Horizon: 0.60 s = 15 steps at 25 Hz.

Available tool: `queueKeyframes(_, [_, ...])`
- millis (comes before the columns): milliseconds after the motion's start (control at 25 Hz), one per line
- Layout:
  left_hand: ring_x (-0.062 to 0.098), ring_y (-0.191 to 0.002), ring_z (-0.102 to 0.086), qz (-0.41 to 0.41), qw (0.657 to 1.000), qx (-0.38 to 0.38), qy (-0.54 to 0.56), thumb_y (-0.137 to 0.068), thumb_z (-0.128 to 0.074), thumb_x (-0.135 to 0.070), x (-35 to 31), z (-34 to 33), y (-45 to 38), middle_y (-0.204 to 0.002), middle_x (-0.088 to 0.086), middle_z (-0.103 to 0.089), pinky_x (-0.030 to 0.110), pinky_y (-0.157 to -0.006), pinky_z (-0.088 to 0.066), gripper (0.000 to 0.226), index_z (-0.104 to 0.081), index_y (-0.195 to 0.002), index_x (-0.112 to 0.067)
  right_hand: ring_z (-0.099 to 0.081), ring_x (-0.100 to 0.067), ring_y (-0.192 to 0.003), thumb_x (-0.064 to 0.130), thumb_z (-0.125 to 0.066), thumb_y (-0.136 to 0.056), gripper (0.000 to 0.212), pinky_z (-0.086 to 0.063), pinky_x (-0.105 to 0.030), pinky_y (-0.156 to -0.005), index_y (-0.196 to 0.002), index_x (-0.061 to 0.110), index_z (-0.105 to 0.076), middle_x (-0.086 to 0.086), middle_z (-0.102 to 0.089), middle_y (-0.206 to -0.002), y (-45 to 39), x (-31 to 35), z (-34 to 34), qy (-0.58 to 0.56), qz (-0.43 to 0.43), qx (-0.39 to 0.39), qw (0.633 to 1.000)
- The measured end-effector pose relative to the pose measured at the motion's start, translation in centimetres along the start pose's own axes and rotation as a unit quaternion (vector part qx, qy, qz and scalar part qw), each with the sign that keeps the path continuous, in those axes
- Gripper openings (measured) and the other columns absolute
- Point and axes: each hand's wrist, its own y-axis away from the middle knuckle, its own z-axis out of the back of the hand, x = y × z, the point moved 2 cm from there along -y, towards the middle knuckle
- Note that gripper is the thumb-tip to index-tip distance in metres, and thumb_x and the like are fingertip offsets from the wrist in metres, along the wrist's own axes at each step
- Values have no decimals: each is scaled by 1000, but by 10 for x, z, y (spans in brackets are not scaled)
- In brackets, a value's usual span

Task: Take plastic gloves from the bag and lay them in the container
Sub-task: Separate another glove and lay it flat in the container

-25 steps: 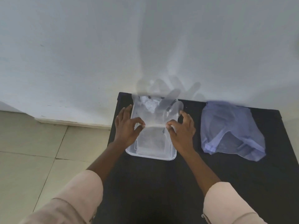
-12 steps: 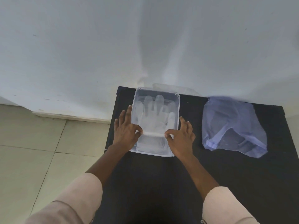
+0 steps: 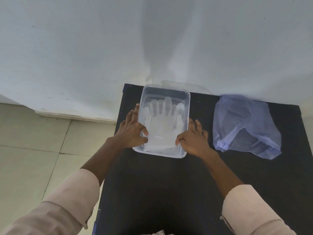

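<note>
A clear plastic glove (image 3: 163, 126) lies flat in the clear rectangular container (image 3: 186, 97) on the black table, fingers pointing toward the wall. More clear plastic seems to lie under it. My left hand (image 3: 133, 131) rests at the container's left wall, thumb and forefinger pinching the glove's cuff edge. My right hand (image 3: 194, 138) is at the right wall and pinches the cuff's other side. The bluish translucent bag (image 3: 243, 126) lies crumpled to the right of the container, apart from both hands.
The black table (image 3: 169, 192) stands against a white wall (image 3: 152, 39); its left edge drops to a tiled floor (image 3: 33, 150). A clear lid (image 3: 186, 85) leans behind the container.
The glove, held up and stretched between both hands a second ago, has come down and now lies flat in the container. Both hands sank to the container's sides.
</note>
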Motion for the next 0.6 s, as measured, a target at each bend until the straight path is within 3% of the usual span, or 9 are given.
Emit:
queueKeyframes(120, [30, -150, 11, 1, 1000, -6, 17, -83, -69, -39, 2, -3, -1, -164, 2, 17, 60, -118, -14, 18, -73, -99, -31, 7, -33, -147, 30, -55, -87, 21, -4, -58, -115, -89, 31, -75, -2, -4, -162, -2, 1, 0, -23, -5, 23, 999])
queueKeyframes(200, [30, -150, 10, -2, 1000, -9, 26, -84, -67, -38, 3, -4, -1, -164, 2, 17, 60, -118, -15, 18, -73, -100, -33, 5, -33, -147, 31, -56, -86, 22, -4, -59, -116, -99, 32, -74, 0, -4, -161, -2, 2, 2, -42, -16, 41, 998])
queueKeyframes(320, [31, -150, 6, -12, 999, -14, 44, -84, -65, -39, 6, -5, -3, -165, 3, 11, 62, -118, -15, 19, -70, -102, -38, -5, -31, -146, 31, -57, -85, 26, -9, -57, -115, -107, 40, -69, -1, -17, -158, 9, 5, 15, -22, -24, 74, 997])
queueKeyframes(440, [33, -146, -16, -14, 984, -40, 170, -78, -64, -47, 10, -3, -4, -160, 1, -19, 62, -114, -24, 19, -63, -96, -53, -32, -29, -136, 35, -57, -86, 34, -27, -52, -109, -120, 34, -61, -4, -42, -145, 24, 14, 39, 37, 10, -27, 999])
queueKeyframes(520, [27, -138, -34, 8, 951, -122, 286, -77, -67, -45, 12, 3, -3, -149, 0, -39, 52, -109, -38, 17, -63, -90, -56, -48, -27, -122, 33, -57, -88, 34, -39, -46, -101, -121, 27, -60, -4, -53, -133, 27, 28, 49, 22, 68, -132, 989])
queueKeyframes(600, [19, -124, -52, 44, 900, -203, 382, -82, -70, -34, 15, 14, -2, -133, -1, -55, 44, -103, -47, 16, -67, -89, -47, -54, -26, -113, 28, -56, -89, 29, -44, -43, -94, -118, 22, -61, -4, -59, -123, 17, 46, 47, 0, 151, -132, 980])
